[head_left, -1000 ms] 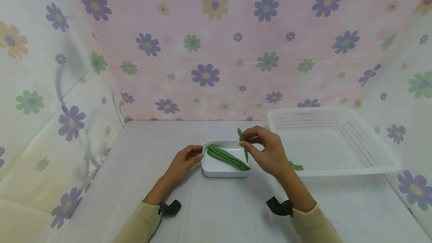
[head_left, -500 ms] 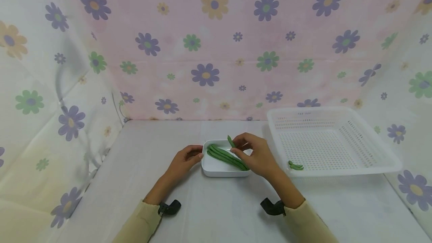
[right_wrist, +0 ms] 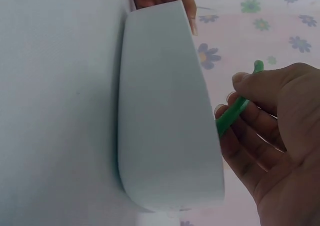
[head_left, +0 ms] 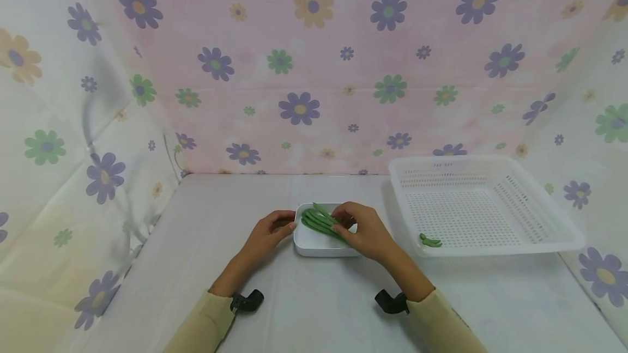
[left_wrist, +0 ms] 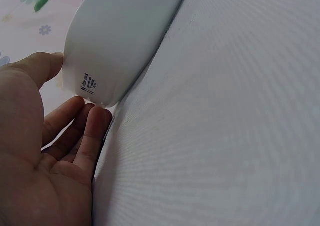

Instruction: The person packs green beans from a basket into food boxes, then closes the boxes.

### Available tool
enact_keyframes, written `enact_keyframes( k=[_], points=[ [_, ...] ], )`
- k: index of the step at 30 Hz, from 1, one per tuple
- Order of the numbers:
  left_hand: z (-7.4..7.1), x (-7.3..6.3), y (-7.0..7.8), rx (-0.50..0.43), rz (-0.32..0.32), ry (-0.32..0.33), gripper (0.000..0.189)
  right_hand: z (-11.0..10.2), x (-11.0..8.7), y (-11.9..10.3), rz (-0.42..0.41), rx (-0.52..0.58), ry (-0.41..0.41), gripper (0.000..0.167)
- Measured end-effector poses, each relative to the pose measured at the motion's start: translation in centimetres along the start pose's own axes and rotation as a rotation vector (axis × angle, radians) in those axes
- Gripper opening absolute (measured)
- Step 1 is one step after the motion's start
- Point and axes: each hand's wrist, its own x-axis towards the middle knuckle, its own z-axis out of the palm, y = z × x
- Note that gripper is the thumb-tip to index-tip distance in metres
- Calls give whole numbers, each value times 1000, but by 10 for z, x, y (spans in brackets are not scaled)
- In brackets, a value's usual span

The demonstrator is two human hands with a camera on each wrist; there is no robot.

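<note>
A small white rectangular container (head_left: 326,251) stands on the table in front of me. My left hand (head_left: 267,237) holds it at its left end, thumb on the rim and fingertips low against the wall, as the left wrist view shows of the container (left_wrist: 122,40). Several green beans (head_left: 316,226) lie side by side inside, slanting down to the right, with their right ends hidden behind my right hand (head_left: 364,231). Between thumb and fingers that hand pinches one more green bean (right_wrist: 232,117), close over the others and tilted, its upper end pointing to the far left.
On the right stands a large white perforated basket (head_left: 520,248), with a few short green bean pieces (head_left: 430,241) in its near left corner. A flowered cloth (head_left: 300,108) hangs behind and at both sides of the white-covered table (head_left: 221,195).
My right hand has moved left and down with the pinched green bean, from above the container's right end to close over the other beans. The left hand has stayed at the container.
</note>
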Motion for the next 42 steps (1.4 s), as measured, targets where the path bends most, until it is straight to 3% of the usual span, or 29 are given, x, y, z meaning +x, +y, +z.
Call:
enact_keyframes(
  k=[12, 27, 42],
  points=[
    [1, 1, 1, 3, -3, -2, 45, 2, -2, 4, 39, -125, -61, 23],
    [1, 1, 1, 15, 10, -6, 47, 4, -5, 13, 45, -145, -80, 24],
    [0, 2, -2, 18, 11, -4, 46, -7, -3, 2, 76, -147, -156, 19]
  ],
)
